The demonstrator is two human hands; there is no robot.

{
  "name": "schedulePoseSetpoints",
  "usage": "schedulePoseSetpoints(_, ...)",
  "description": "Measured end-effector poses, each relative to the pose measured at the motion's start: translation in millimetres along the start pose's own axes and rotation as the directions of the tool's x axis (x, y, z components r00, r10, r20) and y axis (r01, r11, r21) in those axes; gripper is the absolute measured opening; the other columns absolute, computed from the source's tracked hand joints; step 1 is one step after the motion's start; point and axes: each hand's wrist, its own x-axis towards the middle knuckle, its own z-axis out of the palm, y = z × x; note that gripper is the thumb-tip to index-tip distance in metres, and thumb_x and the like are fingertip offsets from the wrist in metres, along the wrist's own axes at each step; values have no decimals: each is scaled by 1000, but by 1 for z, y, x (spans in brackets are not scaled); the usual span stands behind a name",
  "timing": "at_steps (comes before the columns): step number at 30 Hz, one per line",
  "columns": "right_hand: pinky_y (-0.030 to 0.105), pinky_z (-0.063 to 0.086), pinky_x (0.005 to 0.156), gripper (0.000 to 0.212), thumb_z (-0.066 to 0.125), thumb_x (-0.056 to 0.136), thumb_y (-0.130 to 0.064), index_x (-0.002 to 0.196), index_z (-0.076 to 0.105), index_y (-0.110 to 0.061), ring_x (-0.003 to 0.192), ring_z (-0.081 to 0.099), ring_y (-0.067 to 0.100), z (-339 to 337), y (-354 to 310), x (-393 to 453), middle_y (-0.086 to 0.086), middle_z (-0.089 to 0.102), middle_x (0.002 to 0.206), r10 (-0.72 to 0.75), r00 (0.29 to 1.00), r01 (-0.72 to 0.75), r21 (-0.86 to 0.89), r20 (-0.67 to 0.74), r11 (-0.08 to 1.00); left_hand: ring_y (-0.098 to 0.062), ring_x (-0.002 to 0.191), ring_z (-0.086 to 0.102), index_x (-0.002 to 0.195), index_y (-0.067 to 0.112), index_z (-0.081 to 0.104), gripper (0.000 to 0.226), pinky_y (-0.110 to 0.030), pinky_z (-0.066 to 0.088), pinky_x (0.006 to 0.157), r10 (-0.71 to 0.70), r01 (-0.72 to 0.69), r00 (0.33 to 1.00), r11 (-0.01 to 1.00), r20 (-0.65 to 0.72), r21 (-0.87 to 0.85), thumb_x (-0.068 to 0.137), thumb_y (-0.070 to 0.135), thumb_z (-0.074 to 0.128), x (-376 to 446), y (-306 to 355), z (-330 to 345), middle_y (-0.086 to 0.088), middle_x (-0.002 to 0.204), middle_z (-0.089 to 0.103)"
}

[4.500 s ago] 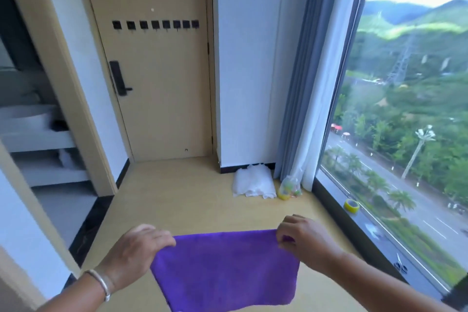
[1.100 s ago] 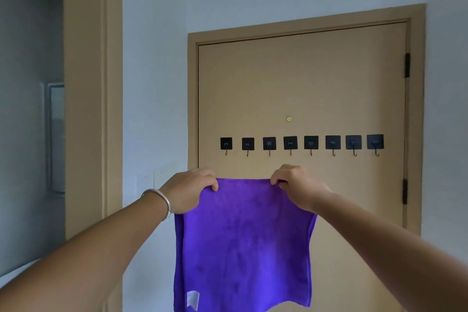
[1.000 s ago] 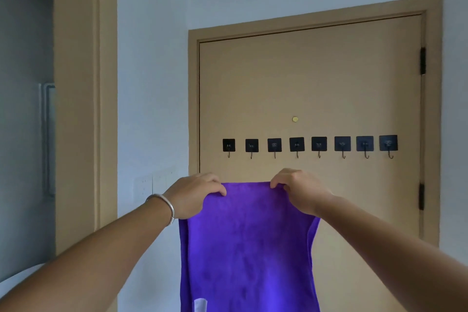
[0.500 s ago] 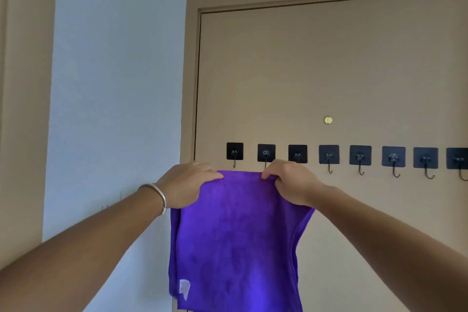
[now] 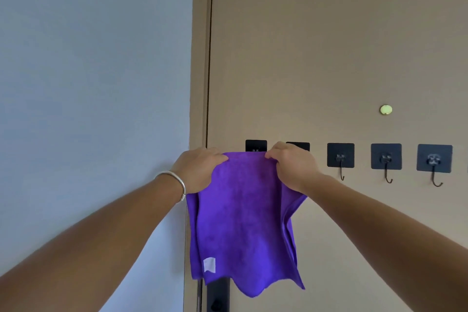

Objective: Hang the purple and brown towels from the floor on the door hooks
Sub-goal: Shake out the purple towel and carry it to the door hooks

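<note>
Both hands are up at the door (image 5: 329, 45), holding the purple towel (image 5: 243, 223) by its top edge. The left hand (image 5: 196, 171) pinches the left part of the edge with curled fingers, and there's a silver bangle (image 5: 174, 182) on that wrist. The right hand (image 5: 291, 167) grips the right part the same way. The towel hangs down flat in front of the door, with its top edge right at the first black hook pad (image 5: 256, 145), covering the pad's lower part. The second pad (image 5: 298, 145) is mostly hidden behind the right hand. Three more hooks (image 5: 386, 159) sit bare to the right. There's a small white label (image 5: 209, 265) near the towel's bottom left corner, but whatever's printed on it is too small to read. A dark handle plate (image 5: 217, 296) peeks out below the towel, and a small round peephole (image 5: 386, 109) sits above the hooks.
</note>
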Motion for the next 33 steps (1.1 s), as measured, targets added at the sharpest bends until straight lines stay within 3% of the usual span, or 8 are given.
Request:
schedulePoseSetpoints(9, 31, 43, 69, 40, 42, 89, -7, 122, 57, -22, 107, 51, 22, 51, 36, 31, 0, 53, 115, -41, 998, 52, -200, 55, 978, -20, 112, 51, 137, 25, 46, 58, -35, 47, 86, 6, -8, 999, 998, 35, 57, 84, 1, 44, 49, -10, 47, 2, 127, 52)
schedulePoseSetpoints(14, 32, 36, 70, 38, 41, 89, -6, 123, 55, -20, 106, 50, 24, 68, 48, 34, 2, 52, 113, -83, 994, 100, -298, 69, 949, -21, 111, 50, 141, 25, 40, 60, -37, 48, 86, -25, 19, 997, 997, 68, 79, 85, 4, 45, 69, -7, 73, 1, 126, 50)
schedulePoseSetpoints(20, 35, 38, 70, 30, 40, 88, -4, 112, 56, -13, 96, 53, 26, 82, 41, 34, 7, 53, 108, -117, 993, 118, -337, 21, 934, -18, 113, 50, 140, 27, 40, 60, -35, 47, 89, -95, 97, 995, 995, 37, -34, 84, 4, 43, 69, -5, 95, 6, 127, 49)
schedulePoseSetpoints(23, 35, 38, 69, 27, 39, 89, -4, 109, 56, -11, 93, 54, 28, 90, 33, 32, 8, 54, 105, -97, 995, 95, -362, 13, 927, -16, 109, 52, 135, 29, 44, 55, -32, 47, 88, -108, 109, 994, 989, 20, -99, 85, 7, 43, 66, -5, 103, 7, 122, 51)
schedulePoseSetpoints(28, 37, 36, 69, 25, 38, 93, -8, 112, 54, -7, 90, 55, 29, 111, 19, 17, 11, 55, 104, -91, 995, 103, -379, 48, 920, -11, 96, 54, 124, 35, 52, 45, -27, 49, 81, -107, 129, 989, 962, 102, -240, 87, 11, 47, 51, 3, 123, 12, 109, 54)
schedulePoseSetpoints(33, 36, 44, 73, 24, 44, 92, -11, 112, 57, -10, 88, 58, 27, 119, 7, 3, 9, 60, 104, -43, 997, 61, -361, 59, 931, -16, 85, 55, 97, 28, 54, 27, -32, 48, 72, -35, 74, 990, 951, 135, -301, 80, 10, 44, 46, 23, 141, 9, 91, 50)
